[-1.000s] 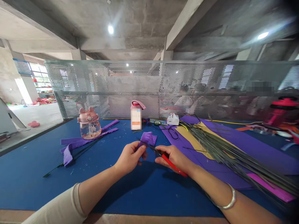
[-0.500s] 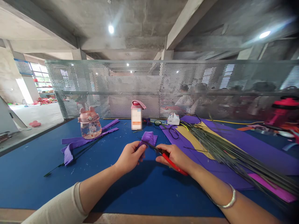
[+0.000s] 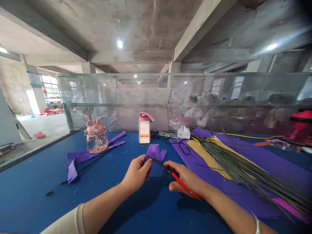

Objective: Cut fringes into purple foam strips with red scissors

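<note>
My left hand (image 3: pixel 138 170) pinches a crinkled purple paper piece (image 3: pixel 153 151) between thumb and fingers, near the middle of the blue table. In my right hand (image 3: pixel 186 177) are scissors (image 3: pixel 184 184) with red handles and dark blades. The blade tips reach the paper beside my left fingertips. A narrow flap of the purple paper sticks out to the right above the blades. My right thumb is stretched out below the handles.
A pink-lidded clear bottle (image 3: pixel 97 138) stands beside purple strips (image 3: pixel 73 169) at left. A phone (image 3: pixel 144 131) leans on a pink bottle behind. Dark green stems (image 3: pixel 234 159) lie over purple and tan sheets at right, near a white box (image 3: pixel 183 132).
The scissors and my right hand have moved slightly right and down. A gap now shows between the paper's main part and its right flap. The camera view has tilted upward.
</note>
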Tool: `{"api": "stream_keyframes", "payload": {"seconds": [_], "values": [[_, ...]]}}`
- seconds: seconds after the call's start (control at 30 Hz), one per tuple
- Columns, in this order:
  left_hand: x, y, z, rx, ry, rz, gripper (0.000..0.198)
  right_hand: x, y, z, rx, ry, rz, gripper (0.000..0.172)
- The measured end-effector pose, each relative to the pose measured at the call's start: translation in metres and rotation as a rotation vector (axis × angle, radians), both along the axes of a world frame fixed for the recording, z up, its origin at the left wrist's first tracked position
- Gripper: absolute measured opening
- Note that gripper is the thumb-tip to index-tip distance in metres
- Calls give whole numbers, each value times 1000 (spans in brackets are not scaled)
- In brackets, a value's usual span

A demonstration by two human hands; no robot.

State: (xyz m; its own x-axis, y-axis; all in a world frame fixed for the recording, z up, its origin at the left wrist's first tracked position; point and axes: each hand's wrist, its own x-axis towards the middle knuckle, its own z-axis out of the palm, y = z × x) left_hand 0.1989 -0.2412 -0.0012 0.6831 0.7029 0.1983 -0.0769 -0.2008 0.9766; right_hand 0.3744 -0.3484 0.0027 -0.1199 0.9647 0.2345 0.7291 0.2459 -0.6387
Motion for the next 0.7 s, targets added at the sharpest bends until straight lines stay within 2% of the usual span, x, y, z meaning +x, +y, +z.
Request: {"api": "stream_keyframes", "payload": {"seconds": [0.17,0.47,0.7], "values": [[-1,-2,-2,89,36,-23,34,-3,0,2,51,3,24,58],[-3,-2,1,113,73,-80,32,-2,-2,5,3,45,98,63],[-1,-2,-5,100,100,-64,34,-1,0,3,54,-29,42,64]]}}
